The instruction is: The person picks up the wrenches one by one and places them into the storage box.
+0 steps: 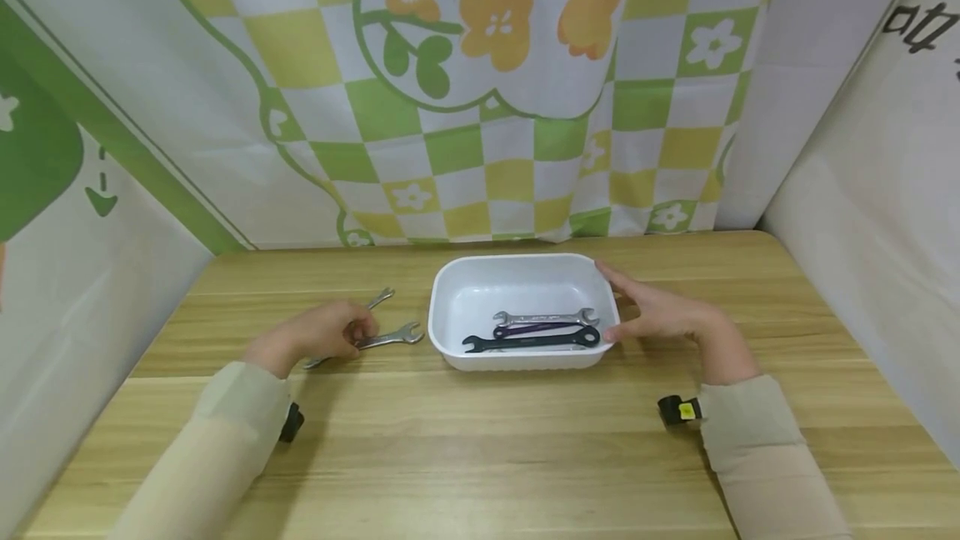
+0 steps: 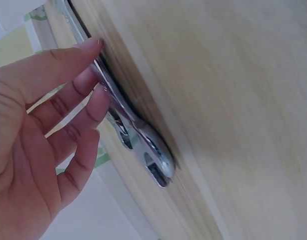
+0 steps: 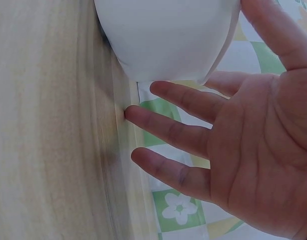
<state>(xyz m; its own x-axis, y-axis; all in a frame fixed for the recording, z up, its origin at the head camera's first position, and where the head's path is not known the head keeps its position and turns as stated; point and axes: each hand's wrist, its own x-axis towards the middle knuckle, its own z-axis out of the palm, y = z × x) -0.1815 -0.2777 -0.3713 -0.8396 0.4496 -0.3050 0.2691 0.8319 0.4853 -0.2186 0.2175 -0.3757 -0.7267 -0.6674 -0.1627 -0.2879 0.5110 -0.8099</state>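
Note:
My left hand (image 1: 323, 334) is over a silver open-end wrench (image 1: 392, 337) left of the white basin, pinching its shaft between thumb and fingertips. In the left wrist view the wrench (image 2: 124, 102) lies along the wood, its open jaw pointing away from the hand. Another silver wrench (image 1: 382, 298) lies just behind, partly covered by the hand. At the right end of the white plastic basin (image 1: 450, 354) is my right hand (image 1: 660, 311), thumb and a finger touching its wall and rim. Its other fingers (image 3: 168, 131) are spread and straight.
Several wrenches lie in the basin's front right part, among them a black one (image 1: 525, 343), a silver one (image 1: 543, 317) and a dark purple one (image 1: 536, 329). The wooden table (image 1: 487, 457) ends at a patterned cloth (image 1: 480, 140) behind.

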